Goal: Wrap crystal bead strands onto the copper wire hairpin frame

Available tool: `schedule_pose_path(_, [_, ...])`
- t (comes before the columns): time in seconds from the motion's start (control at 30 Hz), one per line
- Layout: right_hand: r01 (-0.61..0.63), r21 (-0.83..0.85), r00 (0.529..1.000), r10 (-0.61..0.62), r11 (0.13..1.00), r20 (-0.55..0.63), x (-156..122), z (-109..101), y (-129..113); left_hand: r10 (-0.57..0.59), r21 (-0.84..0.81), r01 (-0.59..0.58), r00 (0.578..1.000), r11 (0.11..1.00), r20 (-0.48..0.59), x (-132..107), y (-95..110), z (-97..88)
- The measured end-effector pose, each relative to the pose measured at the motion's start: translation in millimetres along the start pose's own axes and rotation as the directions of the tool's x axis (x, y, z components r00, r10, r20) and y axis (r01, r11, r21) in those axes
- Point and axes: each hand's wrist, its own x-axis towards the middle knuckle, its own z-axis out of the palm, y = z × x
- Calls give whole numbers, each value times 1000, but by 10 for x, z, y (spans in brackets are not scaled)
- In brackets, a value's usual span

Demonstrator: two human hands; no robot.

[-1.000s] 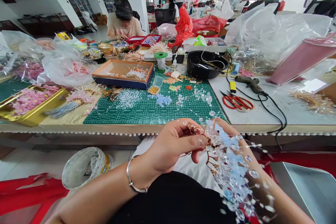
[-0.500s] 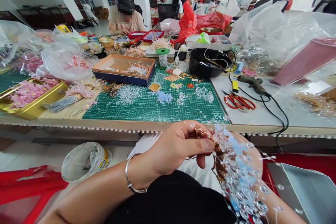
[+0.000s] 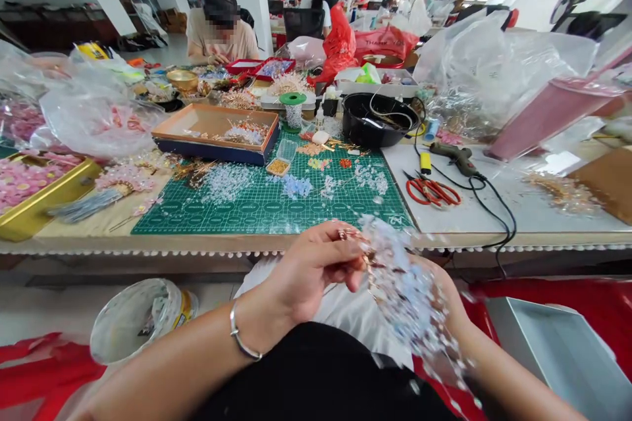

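Note:
Over my lap, both hands hold a beaded ornament (image 3: 402, 289) of clear and pale blue crystal beads on gold wire, blurred by motion. My left hand (image 3: 309, 273), with a silver bangle on its wrist, pinches the ornament's gold wire end with curled fingers. My right hand (image 3: 442, 293) lies under and behind the bead cluster, mostly hidden by it, and supports it. The hands sit just in front of the table's near edge (image 3: 316, 243), below the green cutting mat (image 3: 276, 200).
On the mat lie heaps of loose beads (image 3: 224, 181). Behind stand a brown tray (image 3: 214, 135), a black bowl (image 3: 378, 120), red scissors (image 3: 432, 191) and a glue gun (image 3: 457, 156). A gold tin of pink flowers (image 3: 29, 194) sits left. A co-worker (image 3: 217, 29) sits opposite. A bucket (image 3: 141, 319) stands on the floor.
The ornament has swung and turned between my hands and now looks blurred. My left hand's pinch shifted slightly left and up. The view moved a little to the right.

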Motion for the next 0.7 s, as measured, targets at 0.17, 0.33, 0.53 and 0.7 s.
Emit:
schedule_pose_path(0.17, [-260, -129, 965, 260, 957, -17, 413, -354, 738, 197, 119, -185, 975, 976, -103, 116, 295, -179])
schedule_pose_path(0.33, [-499, -338, 847, 531, 798, 4, 943, -688, 1566, 409, 605, -285, 910, 744, -73, 461, 581, -403])
schedule_pose_path(0.53, [-530, -355, 780, 607, 770, 151, 1281, -696, 1912, 565, 941, -312, 804, 133, 186, 982, 963, -480])
schedule_pose_path(0.7, [-502, -209, 846, 527, 839, 86, 1506, -914, 1904, 562, 872, -280, 677, -400, 475, 1468, 1344, -429])
